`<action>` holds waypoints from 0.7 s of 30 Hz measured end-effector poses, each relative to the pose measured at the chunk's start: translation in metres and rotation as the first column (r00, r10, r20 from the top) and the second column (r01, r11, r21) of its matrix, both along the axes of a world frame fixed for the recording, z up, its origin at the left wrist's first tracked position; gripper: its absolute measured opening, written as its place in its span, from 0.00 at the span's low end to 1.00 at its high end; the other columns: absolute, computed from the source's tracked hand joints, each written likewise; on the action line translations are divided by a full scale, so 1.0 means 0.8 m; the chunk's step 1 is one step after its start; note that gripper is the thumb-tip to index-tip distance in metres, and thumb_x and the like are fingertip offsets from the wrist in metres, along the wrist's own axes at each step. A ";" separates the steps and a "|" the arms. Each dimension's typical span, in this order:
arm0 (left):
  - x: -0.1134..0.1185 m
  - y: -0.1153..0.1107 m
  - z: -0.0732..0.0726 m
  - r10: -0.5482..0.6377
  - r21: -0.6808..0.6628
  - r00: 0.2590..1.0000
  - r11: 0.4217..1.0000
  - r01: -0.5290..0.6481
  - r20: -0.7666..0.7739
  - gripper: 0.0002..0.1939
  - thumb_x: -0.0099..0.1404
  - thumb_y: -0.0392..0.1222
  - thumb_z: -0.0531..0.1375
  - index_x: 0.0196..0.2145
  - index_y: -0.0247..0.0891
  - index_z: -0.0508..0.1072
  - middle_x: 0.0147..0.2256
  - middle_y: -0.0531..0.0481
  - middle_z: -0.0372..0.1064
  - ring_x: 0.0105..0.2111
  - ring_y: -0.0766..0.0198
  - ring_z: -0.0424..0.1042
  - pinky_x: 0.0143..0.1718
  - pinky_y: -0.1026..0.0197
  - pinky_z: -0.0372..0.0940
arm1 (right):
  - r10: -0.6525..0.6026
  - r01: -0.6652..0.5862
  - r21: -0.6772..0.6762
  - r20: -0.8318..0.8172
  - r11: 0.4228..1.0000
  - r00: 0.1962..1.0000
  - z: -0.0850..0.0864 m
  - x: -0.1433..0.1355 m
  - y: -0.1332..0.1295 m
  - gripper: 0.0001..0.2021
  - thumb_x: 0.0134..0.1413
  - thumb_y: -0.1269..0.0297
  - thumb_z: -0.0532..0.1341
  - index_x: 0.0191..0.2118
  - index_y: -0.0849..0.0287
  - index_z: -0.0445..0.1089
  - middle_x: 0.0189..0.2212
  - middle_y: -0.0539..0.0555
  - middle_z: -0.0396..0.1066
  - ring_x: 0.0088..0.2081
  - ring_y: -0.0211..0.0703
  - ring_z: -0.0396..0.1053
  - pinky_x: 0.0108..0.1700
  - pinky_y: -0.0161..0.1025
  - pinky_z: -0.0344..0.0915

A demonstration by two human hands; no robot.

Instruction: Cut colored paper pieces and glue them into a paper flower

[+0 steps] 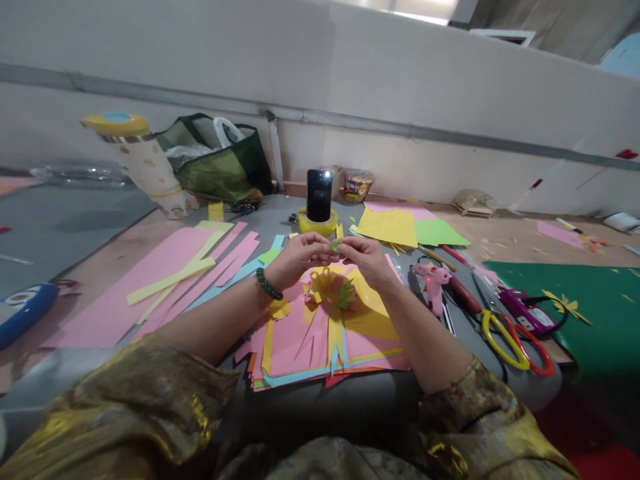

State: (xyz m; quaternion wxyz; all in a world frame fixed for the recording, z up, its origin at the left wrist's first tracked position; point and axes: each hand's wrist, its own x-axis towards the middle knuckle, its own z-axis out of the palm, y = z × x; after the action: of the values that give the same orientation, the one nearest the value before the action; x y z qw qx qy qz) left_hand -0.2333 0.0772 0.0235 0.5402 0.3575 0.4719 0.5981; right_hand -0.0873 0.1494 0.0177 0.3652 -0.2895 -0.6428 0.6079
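In the head view, the left hand (306, 253) and right hand (367, 257) come close together, fingertips pinching a small green paper piece (335, 246) between them, above a stack of coloured sheets (295, 347) on the bench (390, 397). A yellow paper bow (323, 287) lies on the stack. Pink strips (235, 263) lie to the left; a pink glue gun (436, 283) and yellow-handled scissors (505, 340) lie to the right. A phone (319, 195) stands upright behind the hands.

Head-height view, forward and down
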 end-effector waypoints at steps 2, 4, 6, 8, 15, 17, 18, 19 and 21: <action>-0.002 -0.001 0.002 -0.038 -0.036 0.999 0.999 0.039 0.015 0.07 0.53 0.33 0.67 0.26 0.36 0.70 0.24 0.50 0.76 0.28 0.63 0.79 0.34 0.63 0.69 | -0.001 0.001 -0.017 0.004 1.000 1.000 0.000 0.000 0.002 0.12 0.34 0.54 0.68 0.24 0.57 0.75 0.19 0.45 0.69 0.23 0.33 0.63 0.28 0.34 0.62; -0.004 -0.002 0.004 -0.075 -0.063 0.997 0.995 0.076 0.013 0.08 0.53 0.33 0.67 0.26 0.36 0.70 0.25 0.50 0.77 0.28 0.63 0.78 0.35 0.63 0.69 | 0.000 0.000 -0.027 0.003 1.000 1.000 0.001 -0.001 0.002 0.13 0.33 0.53 0.68 0.22 0.57 0.73 0.17 0.44 0.67 0.21 0.32 0.61 0.27 0.34 0.61; -0.005 -0.003 0.008 -0.105 -0.083 0.994 0.991 0.104 -0.008 0.08 0.53 0.35 0.68 0.27 0.36 0.70 0.25 0.50 0.77 0.28 0.64 0.78 0.34 0.64 0.69 | -0.005 0.005 -0.026 -0.006 1.000 1.000 0.001 -0.002 0.001 0.13 0.32 0.52 0.68 0.21 0.57 0.72 0.16 0.44 0.65 0.20 0.31 0.60 0.27 0.34 0.60; -0.005 -0.004 0.014 -0.123 -0.102 0.992 0.988 0.118 -0.039 0.11 0.53 0.41 0.69 0.28 0.36 0.72 0.24 0.50 0.76 0.27 0.64 0.78 0.32 0.64 0.69 | -0.018 0.018 -0.020 -0.007 1.000 1.000 0.002 -0.003 -0.001 0.14 0.31 0.52 0.68 0.19 0.58 0.71 0.15 0.44 0.64 0.20 0.31 0.58 0.26 0.34 0.58; -0.007 -0.015 0.028 -0.153 -0.105 0.954 0.986 0.129 -0.257 0.20 0.41 0.45 0.77 0.27 0.35 0.73 0.23 0.51 0.75 0.25 0.66 0.75 0.29 0.66 0.66 | 0.050 -0.050 -0.030 0.016 0.998 0.999 0.003 -0.003 -0.008 0.14 0.34 0.52 0.67 0.17 0.58 0.69 0.14 0.44 0.61 0.20 0.31 0.56 0.25 0.34 0.55; -0.010 -0.021 0.025 -0.131 -0.081 0.961 0.990 0.115 -0.241 0.20 0.40 0.43 0.77 0.27 0.36 0.74 0.23 0.52 0.75 0.25 0.66 0.75 0.29 0.66 0.67 | 0.096 -0.096 -0.045 0.009 0.994 0.995 0.004 -0.002 -0.010 0.14 0.35 0.52 0.67 0.17 0.58 0.69 0.14 0.44 0.60 0.20 0.31 0.56 0.26 0.34 0.55; -0.011 -0.023 0.022 -0.117 -0.069 0.965 0.992 0.103 -0.233 0.20 0.40 0.42 0.77 0.28 0.36 0.74 0.23 0.53 0.75 0.25 0.66 0.75 0.29 0.66 0.67 | 0.112 -0.112 -0.049 0.011 0.993 0.994 0.005 -0.002 -0.012 0.14 0.35 0.53 0.67 0.18 0.58 0.69 0.14 0.44 0.60 0.20 0.31 0.56 0.26 0.35 0.56; -0.012 -0.025 0.018 -0.103 -0.058 0.968 0.994 0.092 -0.230 0.19 0.41 0.41 0.76 0.28 0.36 0.74 0.23 0.53 0.75 0.25 0.67 0.74 0.29 0.65 0.67 | 0.119 -0.118 -0.051 0.018 0.992 0.993 0.006 -0.002 -0.013 0.13 0.34 0.53 0.67 0.18 0.58 0.70 0.14 0.44 0.61 0.20 0.31 0.56 0.26 0.35 0.56; -0.014 -0.028 0.009 -0.073 -0.047 0.971 0.997 0.064 -0.226 0.18 0.42 0.41 0.75 0.29 0.36 0.75 0.22 0.54 0.74 0.24 0.68 0.73 0.29 0.65 0.67 | 0.110 -0.108 -0.055 0.037 0.993 0.993 0.008 -0.003 -0.016 0.12 0.32 0.55 0.69 0.19 0.59 0.72 0.15 0.44 0.62 0.20 0.31 0.56 0.26 0.34 0.56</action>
State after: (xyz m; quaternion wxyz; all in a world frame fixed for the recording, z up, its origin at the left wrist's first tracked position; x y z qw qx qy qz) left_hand -0.2445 0.0544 0.0310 0.5098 0.4291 0.5297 0.5248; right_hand -0.0894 0.1363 0.0241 0.3108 -0.2758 -0.6484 0.6379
